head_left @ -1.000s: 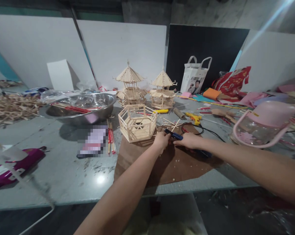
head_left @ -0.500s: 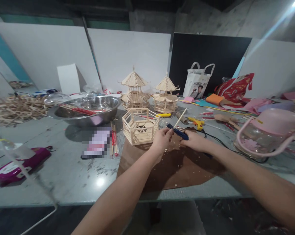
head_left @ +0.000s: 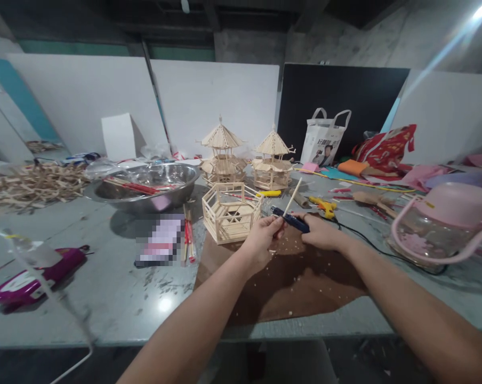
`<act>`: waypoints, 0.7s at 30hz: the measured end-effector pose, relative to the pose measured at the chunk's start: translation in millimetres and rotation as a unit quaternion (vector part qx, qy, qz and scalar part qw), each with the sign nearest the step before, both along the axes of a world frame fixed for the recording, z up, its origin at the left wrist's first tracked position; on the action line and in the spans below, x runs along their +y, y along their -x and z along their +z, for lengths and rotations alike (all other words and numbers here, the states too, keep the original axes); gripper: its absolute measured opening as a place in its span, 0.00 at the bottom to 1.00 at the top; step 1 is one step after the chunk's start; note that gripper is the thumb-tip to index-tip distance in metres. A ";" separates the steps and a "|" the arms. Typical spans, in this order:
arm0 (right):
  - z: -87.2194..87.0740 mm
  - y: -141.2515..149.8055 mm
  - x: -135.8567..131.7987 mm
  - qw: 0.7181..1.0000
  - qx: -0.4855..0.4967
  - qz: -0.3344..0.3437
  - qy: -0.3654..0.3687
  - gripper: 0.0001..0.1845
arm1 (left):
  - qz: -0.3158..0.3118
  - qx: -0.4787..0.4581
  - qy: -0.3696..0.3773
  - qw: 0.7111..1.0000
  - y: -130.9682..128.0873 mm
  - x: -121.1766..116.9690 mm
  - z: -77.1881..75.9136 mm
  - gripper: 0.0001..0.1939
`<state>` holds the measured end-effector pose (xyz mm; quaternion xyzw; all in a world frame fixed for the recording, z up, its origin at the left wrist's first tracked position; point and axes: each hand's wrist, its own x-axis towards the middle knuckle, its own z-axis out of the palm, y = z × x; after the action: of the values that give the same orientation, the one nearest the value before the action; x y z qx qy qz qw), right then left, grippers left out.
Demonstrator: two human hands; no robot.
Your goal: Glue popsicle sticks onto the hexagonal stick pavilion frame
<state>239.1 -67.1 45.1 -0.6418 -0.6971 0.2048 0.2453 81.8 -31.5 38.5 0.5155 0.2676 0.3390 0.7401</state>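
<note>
My left hand pinches a thin pale wooden stick that points up and to the right. My right hand is closed on a dark blue hand cutter, whose front end lies against the lower part of the stick, by my left fingertips. The cutter's jaws are too small to make out. Just left of my left hand stands a six-sided stick frame with railings and no roof. Both hands hover over a brown mat strewn with small pale chips.
Two roofed stick pagodas stand behind. A steel bowl, a phone and red-wrapped sticks are at left. At right are a yellow glue gun with its black cord, a yellow-handled tool and a pink-lidded jug.
The camera view has tilted, so the scene sits slightly lower. Both hands keep their hold on the stick and the cutter, with the stick's upper end shifted slightly left.
</note>
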 end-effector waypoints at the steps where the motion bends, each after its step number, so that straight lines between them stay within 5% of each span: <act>1: -1.0 1.7 1.2 1.000 -0.005 0.004 -0.008 0.32 | 0.002 0.007 0.003 1.000 1.8 0.4 1.0 0.16; 8: -25.4 6.6 18.9 0.994 0.024 0.060 -0.088 0.33 | -0.051 -0.013 0.074 0.996 27.3 3.4 3.9 0.12; 11: -38.8 -2.8 30.7 0.989 -0.074 -0.003 -0.128 0.30 | -0.071 0.020 0.036 0.997 37.2 5.1 0.1 0.12; 15: -56.2 -13.0 40.6 0.962 -0.231 -0.130 -0.072 0.33 | 0.041 0.135 -0.105 0.984 41.1 11.9 -8.1 0.11; 18: -63.2 -14.0 40.7 0.942 -0.285 -0.162 -0.073 0.36 | 0.120 0.244 -0.255 0.928 42.2 20.2 -15.4 0.11; 21: -57.1 -7.8 33.6 0.924 -0.281 -0.163 -0.199 0.27 | 0.151 0.359 -0.394 0.833 44.2 25.1 -21.3 0.12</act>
<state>246.9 -33.4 -12.0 -0.7161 -0.6492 -0.1701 0.1919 37.6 -6.4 17.3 0.8022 0.4324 0.3141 0.2660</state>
